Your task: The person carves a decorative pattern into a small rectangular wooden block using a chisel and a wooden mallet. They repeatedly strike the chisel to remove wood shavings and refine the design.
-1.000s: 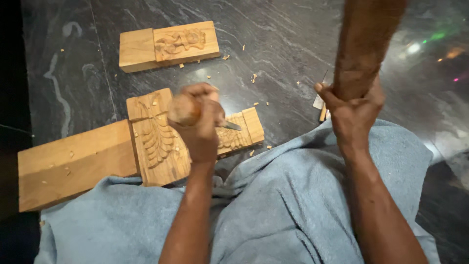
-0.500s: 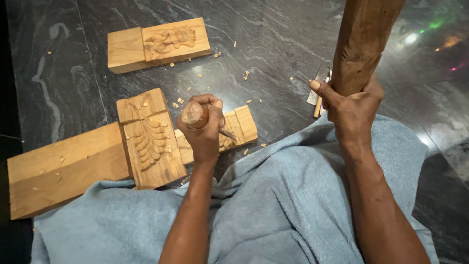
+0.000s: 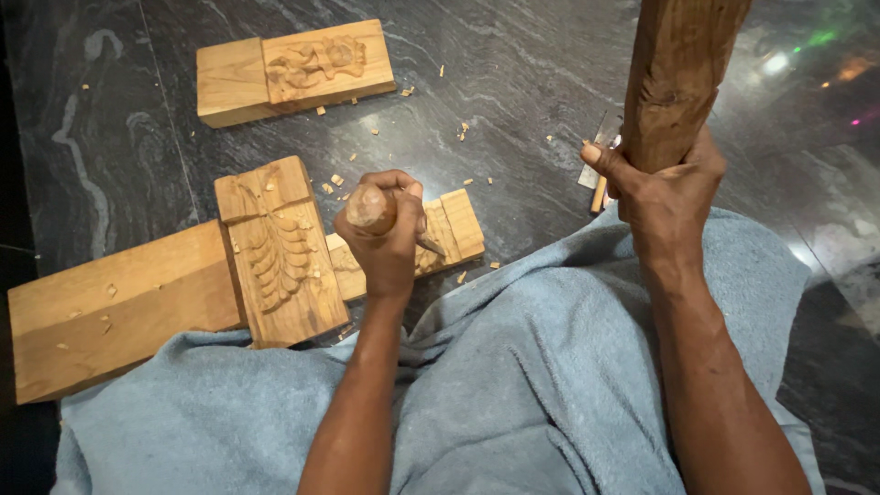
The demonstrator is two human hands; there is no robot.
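1. Pale, matt wood is seen in the carved block (image 3: 280,252), its relief cut rough.
2. A smooth, worn wooden handle is shown on the chisel (image 3: 371,209); its blade is dull metal.
3. Darker, coarse-grained wood forms the mallet (image 3: 683,78) at 1 o'clock.
4. Soft, matt blue-grey towelling makes up the cloth (image 3: 541,385).
5. Glossy, veined dark stone forms the floor (image 3: 513,82), strewn with wood chips.

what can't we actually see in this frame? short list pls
- Chisel tip, head view: hidden by the left hand.
- Wooden mallet top: cut off by the upper edge; right hand covers its grip.
- Small block carving: mostly behind the left hand.
- Tools past the mallet: partly hidden by it, too small to identify.
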